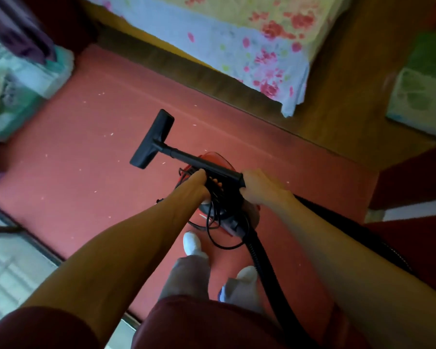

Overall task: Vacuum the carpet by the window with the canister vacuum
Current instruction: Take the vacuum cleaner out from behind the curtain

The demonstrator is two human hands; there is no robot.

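A red canister vacuum [213, 157] hangs below my hands over the red carpet [86, 152]. My left hand [199, 185] grips its top handle together with loops of black cord [211, 222]. My right hand [259, 187] holds the black wand [199, 161] near its handle end. The wand points away to the left and ends in a black floor head [152, 139], which is off the carpet or just above it. A black ribbed hose [267, 268] curves from the canister down past my right side. White crumbs dot the carpet.
A bed with a flowered sheet [249, 41] runs along the far edge of the carpet, on a wooden floor [350, 96]. A glass window or door [8, 268] lies at the lower left. Purple curtain and pale bundles [23, 71] sit at the left. My white-socked feet [191, 243] stand on the carpet.
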